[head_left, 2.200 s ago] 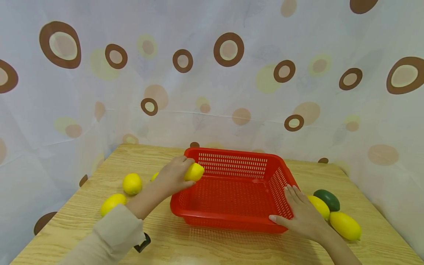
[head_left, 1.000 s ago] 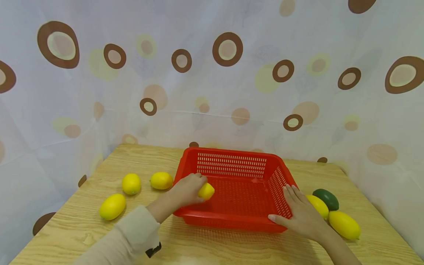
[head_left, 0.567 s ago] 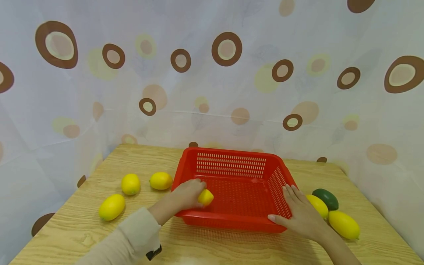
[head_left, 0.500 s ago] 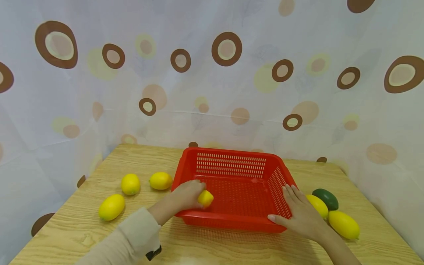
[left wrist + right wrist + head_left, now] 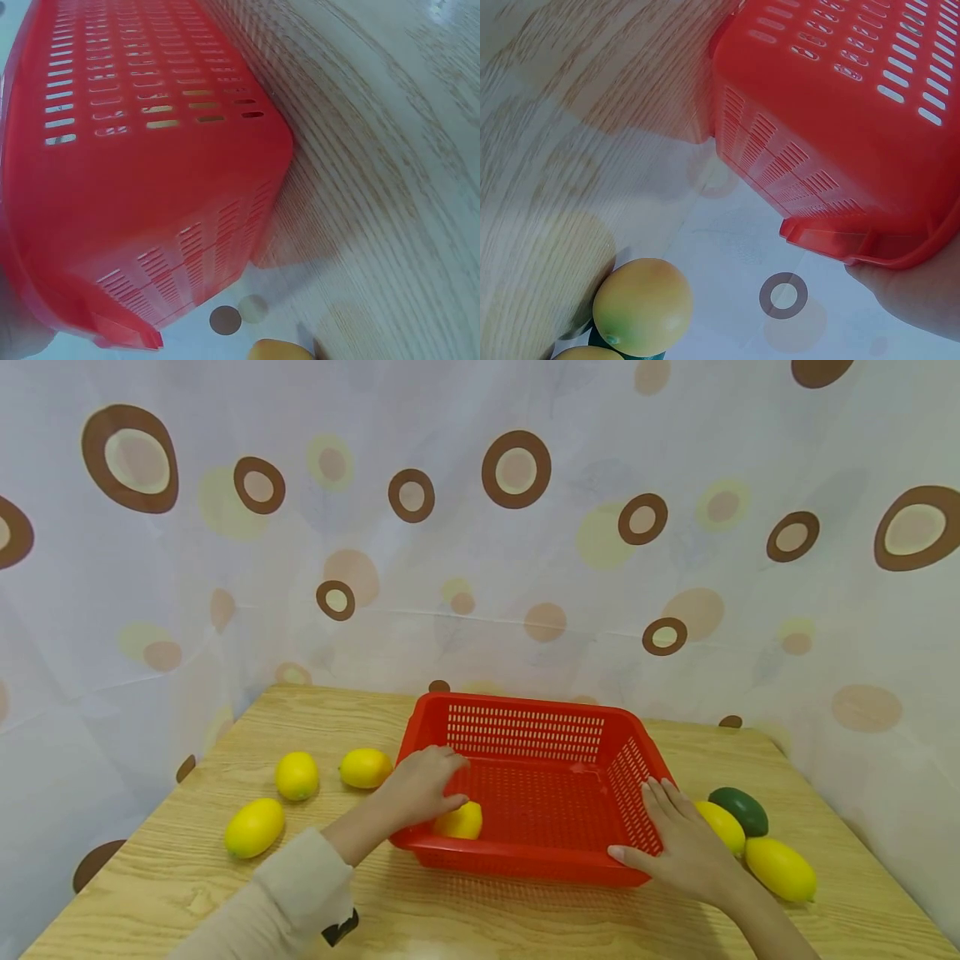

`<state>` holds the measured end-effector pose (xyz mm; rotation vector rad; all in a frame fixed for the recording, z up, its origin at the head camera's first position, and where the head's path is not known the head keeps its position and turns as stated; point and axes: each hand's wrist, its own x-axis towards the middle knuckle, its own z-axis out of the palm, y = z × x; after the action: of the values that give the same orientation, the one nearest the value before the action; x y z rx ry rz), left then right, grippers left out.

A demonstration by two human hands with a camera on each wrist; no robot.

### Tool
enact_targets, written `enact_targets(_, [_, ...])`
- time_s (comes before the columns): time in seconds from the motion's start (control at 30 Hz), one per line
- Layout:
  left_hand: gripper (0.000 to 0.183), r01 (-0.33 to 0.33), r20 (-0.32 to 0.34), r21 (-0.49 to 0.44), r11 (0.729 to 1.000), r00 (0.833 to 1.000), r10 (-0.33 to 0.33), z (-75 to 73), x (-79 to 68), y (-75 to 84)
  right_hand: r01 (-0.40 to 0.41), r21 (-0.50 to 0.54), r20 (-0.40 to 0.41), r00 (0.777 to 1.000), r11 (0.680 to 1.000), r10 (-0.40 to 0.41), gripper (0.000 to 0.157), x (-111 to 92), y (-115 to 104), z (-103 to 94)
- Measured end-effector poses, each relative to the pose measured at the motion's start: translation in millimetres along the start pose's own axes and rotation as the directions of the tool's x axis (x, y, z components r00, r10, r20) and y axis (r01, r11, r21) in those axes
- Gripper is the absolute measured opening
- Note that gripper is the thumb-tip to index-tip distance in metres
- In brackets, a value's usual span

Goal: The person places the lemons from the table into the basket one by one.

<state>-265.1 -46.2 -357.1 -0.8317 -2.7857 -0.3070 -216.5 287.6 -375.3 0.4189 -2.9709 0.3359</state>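
Note:
A red plastic basket (image 5: pixel 525 850) with slotted walls stands on the wooden table. One lemon (image 5: pixel 465 823) lies in its near left corner. Just above that lemon, my left hand (image 5: pixel 422 787) reaches over the left rim, fingers loosely bent and thumb apart from them, holding nothing. My right hand (image 5: pixel 686 847) rests flat on the basket's right rim, fingers straight, thumb along the near corner. The right wrist view catches part of this hand (image 5: pixel 915 300) at the rim. In the left wrist view only a blurred bit of the left hand (image 5: pixel 19 326) shows beside the basket.
Left of the basket lie three lemons: one by the rim (image 5: pixel 365 768), a rounder-looking one (image 5: pixel 297 776) and a nearer one (image 5: pixel 255 828). To the right are a lemon (image 5: pixel 781 869), a partly hidden lemon (image 5: pixel 723 828) and a dark green oval fruit (image 5: pixel 738 811). A patterned curtain (image 5: pixel 555 560) hangs behind.
My left hand carried a lemon over the left rim, lowered it into the basket, then let go and rose slightly. The right hand has stayed on the rim.

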Motion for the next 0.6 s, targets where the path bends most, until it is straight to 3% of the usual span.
enact_targets(0.2, [0.048, -0.036, -0.125, 0.004, 0.999, 0.992, 0.037, 1.4, -2.2, -5.4, 0.001, -0.004, 0.003, 1.0, 1.0, -0.001, 0.099, 0.3, 0.7, 0.2])
enact_targets(0.43, [0.055, -0.049, -0.213, -0.048, 0.998, 0.976, 0.038, -0.8, -7.0, -11.5, -0.004, -0.008, 0.011, 1.0, 1.0, 0.004, 0.1, 0.7, 0.5, 0.1])
enact_targets(0.6, [0.054, -0.072, -0.278, -0.034, 0.997, 0.959, 0.059, -2.5, -9.0, -17.9, 0.0, -0.009, 0.007, 1.0, 1.0, 0.0, 0.1, 0.6, 0.7, 0.3])
